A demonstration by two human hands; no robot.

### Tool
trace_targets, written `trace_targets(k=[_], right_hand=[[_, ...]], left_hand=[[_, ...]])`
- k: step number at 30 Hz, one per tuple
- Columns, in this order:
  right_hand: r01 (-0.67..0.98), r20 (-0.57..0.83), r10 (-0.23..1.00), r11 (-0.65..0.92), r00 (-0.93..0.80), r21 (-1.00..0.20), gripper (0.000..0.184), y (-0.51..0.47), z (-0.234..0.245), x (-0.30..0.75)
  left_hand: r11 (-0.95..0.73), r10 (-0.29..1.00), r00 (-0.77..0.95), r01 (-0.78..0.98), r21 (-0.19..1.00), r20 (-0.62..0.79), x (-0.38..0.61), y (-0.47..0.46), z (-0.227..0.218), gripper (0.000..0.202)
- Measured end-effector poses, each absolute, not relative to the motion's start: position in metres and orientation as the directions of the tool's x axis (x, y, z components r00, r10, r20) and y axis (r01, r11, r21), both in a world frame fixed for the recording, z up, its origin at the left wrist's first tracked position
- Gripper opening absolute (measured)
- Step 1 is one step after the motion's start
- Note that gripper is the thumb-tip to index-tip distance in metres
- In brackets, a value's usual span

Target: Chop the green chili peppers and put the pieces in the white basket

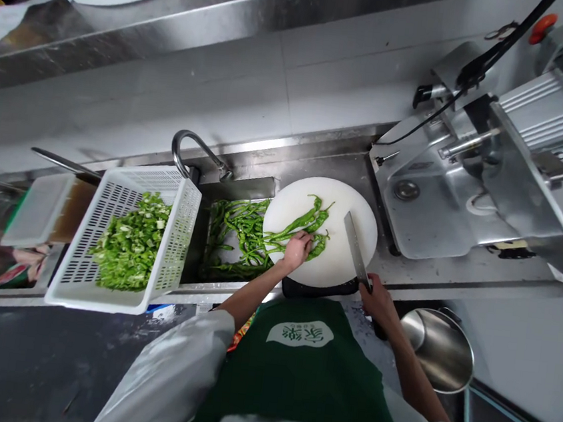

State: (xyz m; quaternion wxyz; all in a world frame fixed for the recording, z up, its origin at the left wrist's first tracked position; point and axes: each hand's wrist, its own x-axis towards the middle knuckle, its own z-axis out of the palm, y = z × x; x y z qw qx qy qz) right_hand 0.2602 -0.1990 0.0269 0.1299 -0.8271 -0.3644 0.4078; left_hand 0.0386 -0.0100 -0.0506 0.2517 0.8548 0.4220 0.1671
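My left hand (297,249) presses down on a bunch of long green peppers (305,221) lying across a round white cutting board (349,208); its fingers curl over the stems. My right hand (376,297) is closed round the handle of a cleaver (355,247), whose blade rests flat on the board to the right of the peppers. More whole peppers (236,230) lie in the steel sink (243,190) just left of the board.
A white slotted basket (178,240) of chopped green pieces sits over the sink's left side, beneath a curved faucet (192,144). A metal slicing machine (487,165) stands at the right. A steel pot (440,352) sits below the counter edge.
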Motion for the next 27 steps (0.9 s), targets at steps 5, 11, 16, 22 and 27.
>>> trace_targets(k=[5,11,16,22,27], right_hand=[[0.778,-0.442,0.801,-0.555,0.403,-0.296,0.03,-0.19,0.034,0.259],[0.876,-0.458,0.844,-0.419,0.279,-0.238,0.024,-0.233,0.055,0.259],[0.934,-0.553,0.822,-0.294,0.14,-0.201,0.018,-0.24,0.061,0.247],[0.954,-0.633,0.762,-0.272,0.136,-0.123,0.024,-0.22,0.071,0.238],[0.961,-0.672,0.729,-0.258,0.129,-0.096,0.027,-0.207,0.068,0.241]], left_hand=[[-0.577,0.782,0.615,0.652,0.492,0.102,0.037,-0.027,-0.052,0.031],[-0.599,0.757,0.642,0.61,0.52,0.12,0.03,-0.031,-0.064,0.021],[-0.599,0.76,0.633,0.59,0.541,0.151,0.031,-0.03,-0.071,0.021],[-0.603,0.751,0.637,0.553,0.576,0.175,0.031,-0.032,-0.075,0.023],[-0.613,0.717,0.684,0.525,0.591,0.137,0.032,-0.029,-0.076,0.021]])
